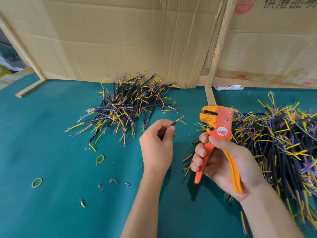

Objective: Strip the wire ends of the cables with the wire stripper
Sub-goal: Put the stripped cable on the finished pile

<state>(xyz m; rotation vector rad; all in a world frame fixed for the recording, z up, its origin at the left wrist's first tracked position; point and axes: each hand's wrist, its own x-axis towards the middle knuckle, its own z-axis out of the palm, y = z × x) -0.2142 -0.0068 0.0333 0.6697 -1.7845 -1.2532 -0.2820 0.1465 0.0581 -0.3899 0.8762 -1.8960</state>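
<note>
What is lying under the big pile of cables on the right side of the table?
Under the right pile of cables only the green table cover shows, at the pile's edges. The cover continues beneath it, but the dense cables hide whatever else may lie there.

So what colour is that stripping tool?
Orange wire stripper, with yellower jaw and handle, in the head view.

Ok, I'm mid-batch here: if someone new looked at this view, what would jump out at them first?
Probably the orange wire stripper, held upright in the right hand at centre right, with the left hand beside it pinching a short black cable whose coloured ends point toward the tool. Next, the two tangled heaps of black cables: one pile against the cardboard wall, a larger pile along the right edge of the green mat.
</note>
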